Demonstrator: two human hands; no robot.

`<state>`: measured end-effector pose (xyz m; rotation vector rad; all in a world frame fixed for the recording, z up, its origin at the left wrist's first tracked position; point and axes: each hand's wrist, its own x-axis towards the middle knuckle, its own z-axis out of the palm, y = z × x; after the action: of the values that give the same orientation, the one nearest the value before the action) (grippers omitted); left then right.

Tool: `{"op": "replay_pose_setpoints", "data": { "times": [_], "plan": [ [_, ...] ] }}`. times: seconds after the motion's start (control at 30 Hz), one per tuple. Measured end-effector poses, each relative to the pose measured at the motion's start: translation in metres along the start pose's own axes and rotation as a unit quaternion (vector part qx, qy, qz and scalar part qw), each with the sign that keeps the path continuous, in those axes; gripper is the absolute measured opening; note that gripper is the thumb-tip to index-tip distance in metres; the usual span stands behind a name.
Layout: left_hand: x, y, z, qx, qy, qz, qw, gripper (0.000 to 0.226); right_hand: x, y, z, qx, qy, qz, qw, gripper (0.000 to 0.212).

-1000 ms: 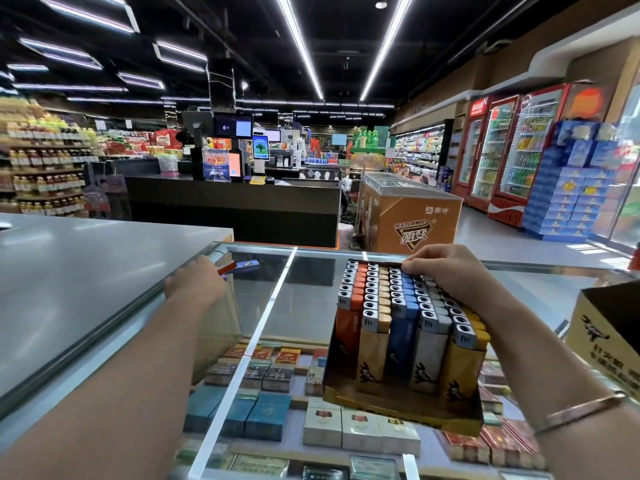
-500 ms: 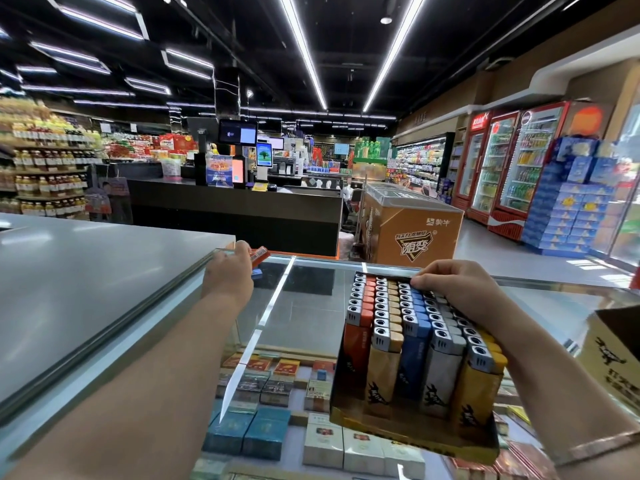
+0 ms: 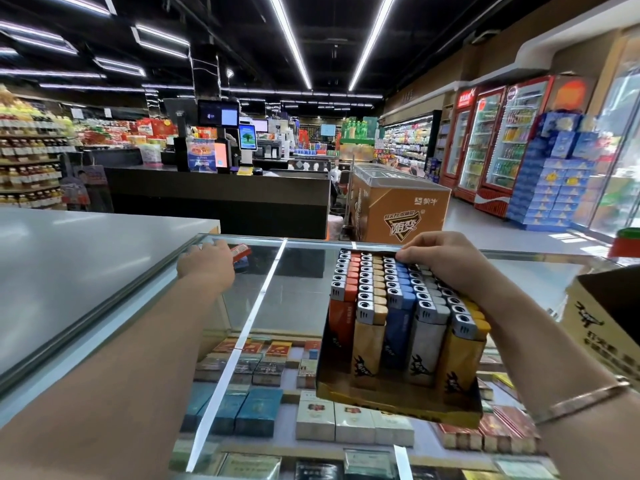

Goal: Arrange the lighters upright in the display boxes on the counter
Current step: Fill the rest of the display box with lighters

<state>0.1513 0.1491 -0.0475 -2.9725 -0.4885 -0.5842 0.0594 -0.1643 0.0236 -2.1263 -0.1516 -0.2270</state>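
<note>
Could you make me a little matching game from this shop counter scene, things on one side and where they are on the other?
Things:
1. right hand
2. left hand
3. display box
4. brown carton

Places:
A. far left of the glass counter, reaching to a red lighter
B. at the right edge of the view
C. on the tops of the lighter rows, at the far end
D. on the glass counter, filled with upright lighters

Pairs: 1-C, 2-A, 3-D, 4-B
</note>
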Motion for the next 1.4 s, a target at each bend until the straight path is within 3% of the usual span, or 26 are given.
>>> {"op": "replay_pose_setpoints", "data": {
  "times": [0.17,0.3,0.4,0.47,0.53,0.63,0.7,0.83,0.9,0.97,1.03,1.1,1.17,1.33,1.4],
  "plan": [
    [-0.002,-0.004,-0.011,-0.064,0.004,-0.011,0.998,0.044,-0.001,0.0,0.0,-0.001,0.002,-0.002,1.0,0.009],
    [-0.015,-0.003,-0.02,-0.042,0.02,0.002,0.999,0.04,-0.002,0.0,0.0,0.018,0.012,-0.003,1.0,0.009],
    [-0.032,0.007,-0.035,-0.172,0.051,0.013,0.984,0.031,-0.004,-0.001,0.001,0.023,0.008,-0.003,1.0,0.009],
    [-0.042,0.018,-0.054,-0.32,0.093,0.045,0.942,0.026,-0.005,-0.002,0.001,0.026,-0.001,-0.003,1.0,0.008],
    [-0.057,0.029,-0.08,-0.489,0.1,0.091,0.862,0.035,-0.006,-0.002,-0.001,0.033,-0.013,0.004,0.999,0.007],
    [-0.086,0.043,-0.117,-0.701,0.004,0.157,0.695,0.056,-0.007,0.0,-0.004,0.058,-0.041,0.022,0.997,0.008],
    [-0.104,0.05,-0.129,-0.741,-0.052,0.175,0.646,0.051,-0.01,0.0,-0.006,0.081,-0.033,0.024,0.996,0.009],
    [-0.118,0.053,-0.136,-0.775,-0.118,0.178,0.594,0.039,-0.016,-0.008,-0.011,0.089,0.079,-0.081,0.99,0.014],
    [-0.117,0.051,-0.134,-0.791,-0.137,0.167,0.573,0.038,-0.024,-0.019,-0.012,0.11,0.095,-0.158,0.977,0.011],
    [-0.114,0.048,-0.132,-0.811,-0.152,0.144,0.547,0.038,-0.034,-0.032,-0.01,0.103,0.064,-0.244,0.962,0.011],
    [-0.111,0.048,-0.131,-0.821,-0.162,0.137,0.53,0.036,-0.044,-0.041,-0.003,0.037,0.007,-0.315,0.948,0.025],
    [-0.109,0.049,-0.131,-0.826,-0.173,0.143,0.518,0.029,-0.051,-0.048,0.009,-0.033,-0.05,-0.349,0.935,0.04],
    [-0.109,0.051,-0.13,-0.835,-0.181,0.148,0.498,0.021,-0.056,-0.051,0.021,-0.07,-0.068,-0.367,0.925,0.042],
    [-0.112,0.056,-0.128,-0.834,-0.167,0.15,0.505,0.024,-0.06,-0.053,0.03,-0.053,-0.009,-0.385,0.921,0.024],
    [-0.112,0.056,-0.127,-0.831,-0.149,0.133,0.519,0.028,-0.058,-0.053,0.024,0.002,0.019,-0.367,0.93,0.029]
  ]
}}
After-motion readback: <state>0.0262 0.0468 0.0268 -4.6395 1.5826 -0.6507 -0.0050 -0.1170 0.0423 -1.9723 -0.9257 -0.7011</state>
